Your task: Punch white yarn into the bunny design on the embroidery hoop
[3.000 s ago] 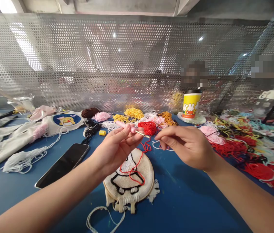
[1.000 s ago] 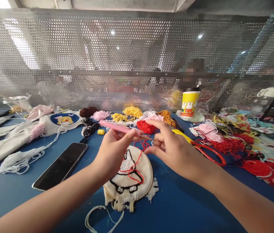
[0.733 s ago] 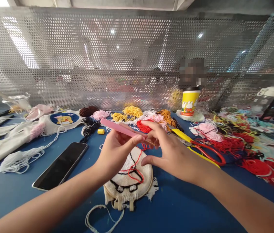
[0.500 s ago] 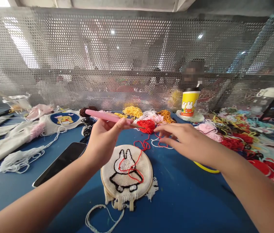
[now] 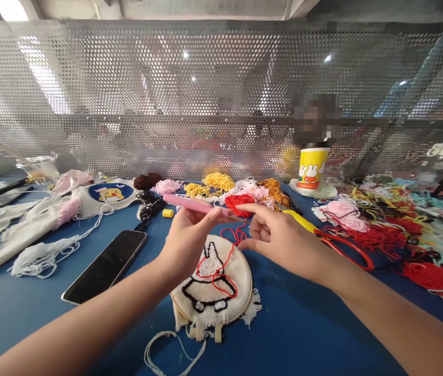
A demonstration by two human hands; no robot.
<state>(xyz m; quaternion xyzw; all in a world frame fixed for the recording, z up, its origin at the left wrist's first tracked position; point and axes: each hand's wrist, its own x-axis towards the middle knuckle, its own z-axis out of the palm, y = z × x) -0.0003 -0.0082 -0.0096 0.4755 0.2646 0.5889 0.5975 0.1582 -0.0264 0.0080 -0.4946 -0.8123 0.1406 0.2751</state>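
Note:
My left hand (image 5: pixel 192 237) is closed around a pink punch needle (image 5: pixel 188 202), held nearly level above the hoop with its thin metal tip pointing right. Close to that tip is my right hand (image 5: pixel 282 237), index finger stretched out and thumb apart from it; I cannot tell whether the finger touches the needle. Beneath the hands lies a round embroidery hoop (image 5: pixel 241 282) with cream cloth, showing a black-outlined rabbit with a white head. Loose red yarn (image 5: pixel 221 284) trails over the cloth. Behind the hands sits a bundle of red yarn (image 5: pixel 239 202).
A phone (image 5: pixel 104 266) lies left of the hoop. Yellow-handled scissors (image 5: pixel 300 221) are behind my right hand. A yellow cup (image 5: pixel 312 167) stands at the back. Tangled yarn (image 5: pixel 386 230) covers the right side; cloth pieces (image 5: pixel 29 224) lie left.
My hands have come closer together, the right one shifting left towards the needle tip. The left hand has lowered a little with the punch needle. The view has shifted slightly.

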